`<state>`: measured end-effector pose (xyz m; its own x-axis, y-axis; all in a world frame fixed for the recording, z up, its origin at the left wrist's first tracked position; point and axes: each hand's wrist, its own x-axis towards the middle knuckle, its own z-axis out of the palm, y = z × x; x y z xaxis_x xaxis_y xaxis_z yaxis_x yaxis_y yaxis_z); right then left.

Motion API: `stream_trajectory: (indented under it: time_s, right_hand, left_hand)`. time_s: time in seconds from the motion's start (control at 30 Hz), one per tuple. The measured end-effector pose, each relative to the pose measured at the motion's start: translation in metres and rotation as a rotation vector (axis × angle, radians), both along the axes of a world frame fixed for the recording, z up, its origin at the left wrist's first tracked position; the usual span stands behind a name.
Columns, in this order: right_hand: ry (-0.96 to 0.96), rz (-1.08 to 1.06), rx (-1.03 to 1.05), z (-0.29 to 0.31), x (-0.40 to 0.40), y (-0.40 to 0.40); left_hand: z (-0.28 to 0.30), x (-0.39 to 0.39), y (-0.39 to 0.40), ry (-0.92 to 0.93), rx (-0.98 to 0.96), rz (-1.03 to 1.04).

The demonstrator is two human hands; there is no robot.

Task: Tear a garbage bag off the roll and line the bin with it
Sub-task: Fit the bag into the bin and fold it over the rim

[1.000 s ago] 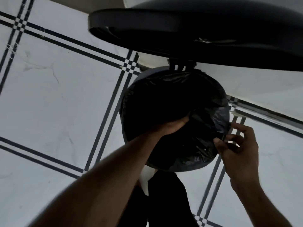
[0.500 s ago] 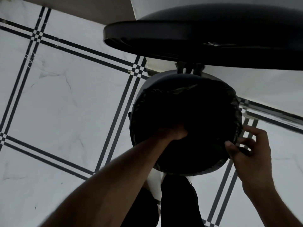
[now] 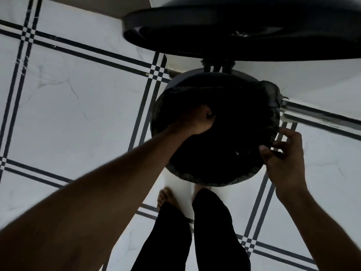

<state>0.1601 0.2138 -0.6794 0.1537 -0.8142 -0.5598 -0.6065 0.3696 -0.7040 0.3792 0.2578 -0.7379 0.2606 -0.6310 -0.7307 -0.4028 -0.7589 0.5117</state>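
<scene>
A round dark bin (image 3: 176,80) stands on the tiled floor, seen from above. A black garbage bag (image 3: 244,118) fills its mouth and folds over the rim, with a loose corner sticking up at the far right. My left hand (image 3: 197,121) is down inside the bag, fist closed against the plastic near the left wall. My right hand (image 3: 281,153) pinches the bag's edge at the bin's right rim, thumb inside, fingers outside. The roll is not in view.
The bin's open hinged lid (image 3: 234,30) looms dark across the top of the view. My legs in black trousers (image 3: 211,231) and a bare foot (image 3: 166,196) stand just in front of the bin. White tiles with dark stripes (image 3: 78,94) surround it.
My left hand has pushed deeper and leftward inside the bag. The bag now lies flatter in the bin. My right hand stays pinched on the right rim.
</scene>
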Motion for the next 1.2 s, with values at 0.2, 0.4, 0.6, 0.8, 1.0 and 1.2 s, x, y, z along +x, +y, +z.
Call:
stream_trajectory:
  time_s: [0.2,0.4,0.6,0.8,1.0,1.2]
  right_hand:
    - [0.168,0.128,0.261,0.027,0.005,-0.039]
    - [0.316,0.506,-0.267,0.053,0.032,-0.057]
    - [0.352,0.905,-0.543,0.012,0.072,-0.062]
    - [0.293,0.691,-0.647,-0.01,0.079,-0.079]
    - [0.153,0.31,-0.39,-0.011,0.085,-0.1]
    - [0.06,0.271,-0.209,-0.027,0.083,-0.127]
  left_hand:
    - [0.052,-0.023,0.065,-0.478,-0.489,0.029]
    - [0.053,0.008,0.075,-0.534,-0.4,0.025]
    - [0.042,0.036,0.054,-0.46,-0.382,-0.015]
    - [0.039,0.042,0.045,-0.436,-0.405,0.024]
    - [0.036,0.047,0.043,-0.399,-0.451,0.084]
    - [0.044,0.055,0.034,-0.241,-0.422,0.232]
